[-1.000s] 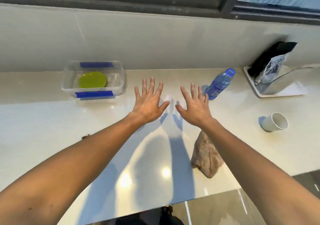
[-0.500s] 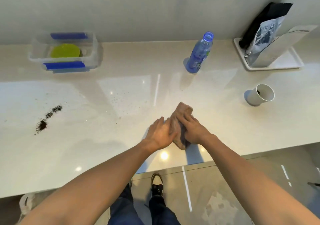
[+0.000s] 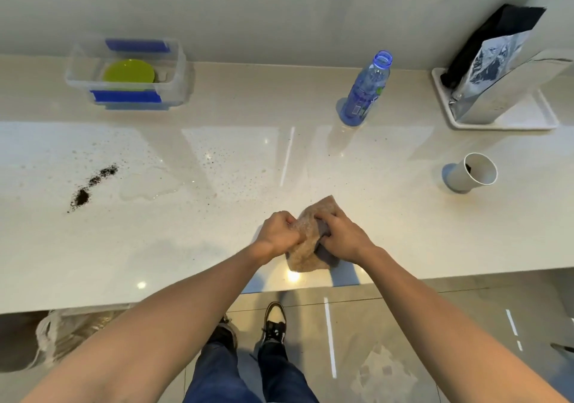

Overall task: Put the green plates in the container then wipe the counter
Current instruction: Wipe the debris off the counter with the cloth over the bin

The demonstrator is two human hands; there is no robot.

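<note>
A green plate (image 3: 129, 71) lies inside the clear container (image 3: 74, 70) with blue clips at the back left of the pale counter (image 3: 217, 247). Near the counter's front edge, a brown cloth (image 3: 313, 225) is bunched between both hands. My left hand (image 3: 277, 232) grips its left side with curled fingers. My right hand (image 3: 341, 235) grips its right side. A dark spill of grounds (image 3: 90, 185) and a small puddle (image 3: 149, 185) lie to the left on the counter, with fine specks scattered toward the middle.
An open blue bottle (image 3: 366, 92) stands at the back centre-right. A white tray (image 3: 509, 120) with a silver and black bag (image 3: 494, 70) sits at the far right. A white cup (image 3: 469, 176) stands in front of it. My shoes and the tiled floor show below the counter edge.
Both hands went from spread flat above the counter to the cloth. Since half a second ago their fingers have curled tighter around it, bunching it up.
</note>
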